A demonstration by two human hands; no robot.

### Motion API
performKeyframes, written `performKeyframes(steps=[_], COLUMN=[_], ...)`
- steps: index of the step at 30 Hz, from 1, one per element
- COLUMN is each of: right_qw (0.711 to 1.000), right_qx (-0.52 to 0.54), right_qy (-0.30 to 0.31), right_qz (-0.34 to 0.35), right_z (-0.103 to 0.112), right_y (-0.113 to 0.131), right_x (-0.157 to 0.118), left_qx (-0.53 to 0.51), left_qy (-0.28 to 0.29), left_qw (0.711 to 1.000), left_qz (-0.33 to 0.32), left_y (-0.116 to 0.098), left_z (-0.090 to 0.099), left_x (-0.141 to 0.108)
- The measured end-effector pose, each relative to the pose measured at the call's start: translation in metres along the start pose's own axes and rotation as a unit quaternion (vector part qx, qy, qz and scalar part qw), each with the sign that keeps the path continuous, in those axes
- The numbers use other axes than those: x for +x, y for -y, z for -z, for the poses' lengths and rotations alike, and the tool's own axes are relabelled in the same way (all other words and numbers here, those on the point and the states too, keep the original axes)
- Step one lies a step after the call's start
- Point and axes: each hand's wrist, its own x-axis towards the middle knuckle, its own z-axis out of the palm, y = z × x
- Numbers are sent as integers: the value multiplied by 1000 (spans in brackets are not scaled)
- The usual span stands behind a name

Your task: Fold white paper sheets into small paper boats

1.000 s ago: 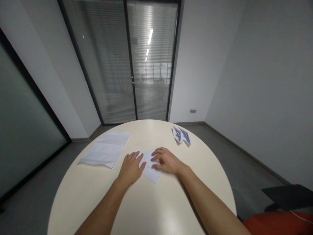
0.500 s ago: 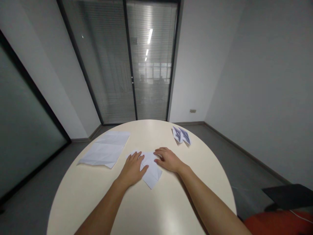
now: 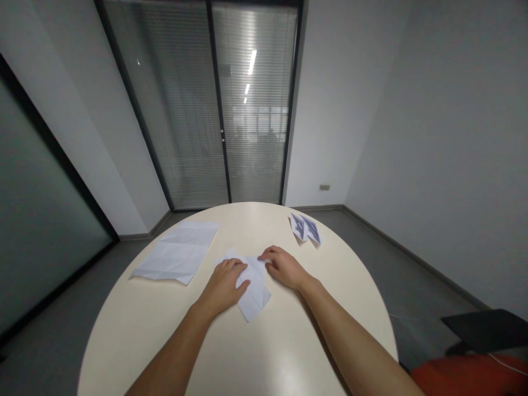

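Note:
A folded sheet of white paper (image 3: 254, 289) lies on the round table in front of me, with one corner pointing towards me. My left hand (image 3: 226, 280) rests on its left side, fingers laid over the paper and thumb apart. At the upper right edge of the paper is my right hand (image 3: 285, 268). Its index finger reaches onto the paper and its thumb sits lower, a little apart. Part of the paper is hidden under my left hand.
To the left on the cream table (image 3: 313, 335) lies a larger creased white sheet (image 3: 177, 252). Two folded paper pieces (image 3: 305, 228) stand near the far right edge. Beyond the table, at the lower right, are a black flat object (image 3: 487, 329) and a red seat (image 3: 462, 377).
The folded paper has turned slightly, its near corner shifting to the left. My left fingers have drawn in a little, and my right thumb has moved back from the paper.

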Motion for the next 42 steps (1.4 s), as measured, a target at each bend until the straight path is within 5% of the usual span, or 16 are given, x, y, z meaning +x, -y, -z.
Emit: performKeyframes(steps=[17,30,42], right_qw=[996,996,999], right_qx=[30,-35,-50], right_qy=[17,51,15], right_qz=[81,69,12], right_z=[12,8,17], right_y=[18,3,6], right_x=[0,1,0], left_qx=[7,-143,-84], left_qy=[35,22,-118], left_qw=[999,988,987], left_qz=[-26,-47,65], left_y=[-22,-14,-3], left_z=[12,11,11], left_x=[-3,-2,4])
